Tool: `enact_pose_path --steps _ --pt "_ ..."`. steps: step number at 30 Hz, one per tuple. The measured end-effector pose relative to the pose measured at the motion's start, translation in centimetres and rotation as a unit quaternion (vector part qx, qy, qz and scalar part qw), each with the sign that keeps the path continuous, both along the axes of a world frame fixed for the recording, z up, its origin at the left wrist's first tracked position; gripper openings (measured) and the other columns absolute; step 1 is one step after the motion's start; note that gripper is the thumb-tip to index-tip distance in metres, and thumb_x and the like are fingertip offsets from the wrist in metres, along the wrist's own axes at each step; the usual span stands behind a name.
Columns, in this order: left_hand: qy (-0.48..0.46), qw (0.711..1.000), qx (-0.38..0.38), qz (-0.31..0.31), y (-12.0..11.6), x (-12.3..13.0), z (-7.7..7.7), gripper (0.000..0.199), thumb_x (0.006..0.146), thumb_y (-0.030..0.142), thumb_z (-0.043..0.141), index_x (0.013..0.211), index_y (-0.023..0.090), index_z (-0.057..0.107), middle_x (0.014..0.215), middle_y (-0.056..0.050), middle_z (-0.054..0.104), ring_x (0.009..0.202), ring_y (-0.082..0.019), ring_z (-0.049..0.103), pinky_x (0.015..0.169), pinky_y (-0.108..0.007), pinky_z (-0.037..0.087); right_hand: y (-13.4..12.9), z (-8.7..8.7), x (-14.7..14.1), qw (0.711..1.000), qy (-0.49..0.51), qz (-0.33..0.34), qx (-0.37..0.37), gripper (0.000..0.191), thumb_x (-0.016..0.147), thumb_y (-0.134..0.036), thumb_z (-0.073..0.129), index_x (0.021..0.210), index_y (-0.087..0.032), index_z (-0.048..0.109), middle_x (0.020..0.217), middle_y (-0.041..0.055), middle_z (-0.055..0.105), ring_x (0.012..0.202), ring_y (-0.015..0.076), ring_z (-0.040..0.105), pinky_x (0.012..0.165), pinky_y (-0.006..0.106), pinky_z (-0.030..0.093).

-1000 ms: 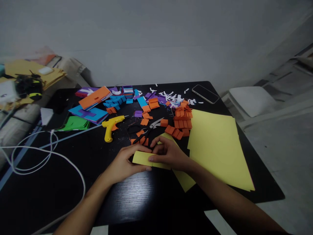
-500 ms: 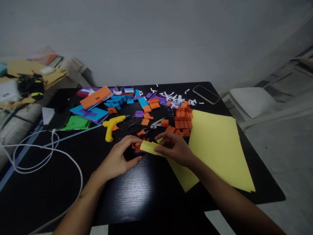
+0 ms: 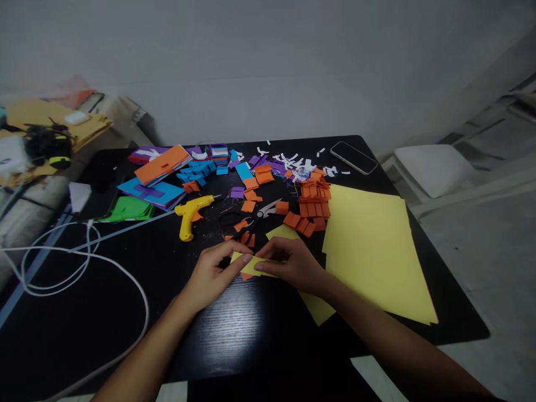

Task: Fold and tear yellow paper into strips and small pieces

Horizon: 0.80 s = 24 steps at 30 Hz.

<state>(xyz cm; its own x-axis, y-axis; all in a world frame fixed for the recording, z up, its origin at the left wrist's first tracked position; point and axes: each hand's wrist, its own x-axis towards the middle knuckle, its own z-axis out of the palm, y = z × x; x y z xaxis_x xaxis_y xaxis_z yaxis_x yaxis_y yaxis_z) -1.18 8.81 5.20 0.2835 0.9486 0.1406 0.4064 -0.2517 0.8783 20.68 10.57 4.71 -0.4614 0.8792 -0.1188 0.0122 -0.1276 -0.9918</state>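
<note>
A small folded strip of yellow paper (image 3: 252, 266) is pinched between my two hands above the black table. My left hand (image 3: 215, 273) grips its left end, thumb on the near side. On the right part, my right hand (image 3: 295, 265) holds it between thumb and fingers, partly hiding it. Orange paper shows just under the strip. Beneath my right hand and forearm lies a loose yellow sheet (image 3: 316, 309). Beyond my hands are scissors (image 3: 268, 209) with dark handles and several folded orange paper pieces (image 3: 314, 209).
A yellow glue gun (image 3: 189, 215) lies left of the scissors. Large yellow sheets (image 3: 372, 251) cover the right side. A phone (image 3: 354, 157), white scraps (image 3: 293, 163) and a green paper stack (image 3: 132, 209) lie farther back. A white cable (image 3: 121, 268) loops across the left.
My left hand has closed its thumb onto the strip, where before the thumb was apart. The strip and both hands have come slightly nearer to me.
</note>
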Motion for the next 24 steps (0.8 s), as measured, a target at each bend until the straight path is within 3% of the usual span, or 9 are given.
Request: enact_pose_path --steps 9,14,18,24 --pt "-0.002 0.998 -0.024 0.051 0.03 0.11 0.34 0.017 0.094 0.034 0.069 0.087 0.020 0.076 0.068 0.002 0.067 0.057 -0.011 0.053 0.053 -0.022 0.039 0.28 0.19 0.27 0.996 -0.023 -0.030 0.076 0.018 0.084 -0.036 0.084 0.092 -0.021 0.081 0.088 0.0035 0.081 0.082 0.0196 0.077 0.078 0.029 0.060" --pt "-0.017 0.998 -0.032 0.059 0.04 0.20 0.45 0.018 0.092 0.035 0.070 0.087 0.019 0.077 0.070 0.001 0.068 0.056 -0.011 0.051 0.053 -0.022 0.038 0.29 0.25 0.37 0.990 -0.040 -0.051 0.127 0.013 0.085 -0.034 0.084 0.090 -0.022 0.083 0.086 0.0030 0.082 0.079 0.0191 0.077 0.074 0.028 0.059" --pt "-0.007 0.997 -0.025 0.067 -0.02 0.21 0.50 0.018 0.092 0.036 0.071 0.086 0.019 0.077 0.064 0.003 0.064 0.052 -0.010 0.046 0.050 -0.022 0.034 0.10 -0.09 0.22 0.992 -0.017 -0.058 0.114 0.015 0.084 -0.036 0.085 0.090 -0.023 0.083 0.087 0.0035 0.082 0.080 0.0198 0.078 0.074 0.028 0.061" --pt "0.008 0.999 -0.001 0.052 0.02 0.19 0.52 0.015 0.094 0.032 0.069 0.087 0.020 0.076 0.069 0.003 0.069 0.053 -0.010 0.050 0.051 -0.022 0.039 -0.03 -0.22 0.14 0.994 -0.002 -0.055 0.098 0.018 0.084 -0.040 0.084 0.088 -0.023 0.083 0.086 0.0039 0.082 0.079 0.0197 0.078 0.075 0.029 0.062"
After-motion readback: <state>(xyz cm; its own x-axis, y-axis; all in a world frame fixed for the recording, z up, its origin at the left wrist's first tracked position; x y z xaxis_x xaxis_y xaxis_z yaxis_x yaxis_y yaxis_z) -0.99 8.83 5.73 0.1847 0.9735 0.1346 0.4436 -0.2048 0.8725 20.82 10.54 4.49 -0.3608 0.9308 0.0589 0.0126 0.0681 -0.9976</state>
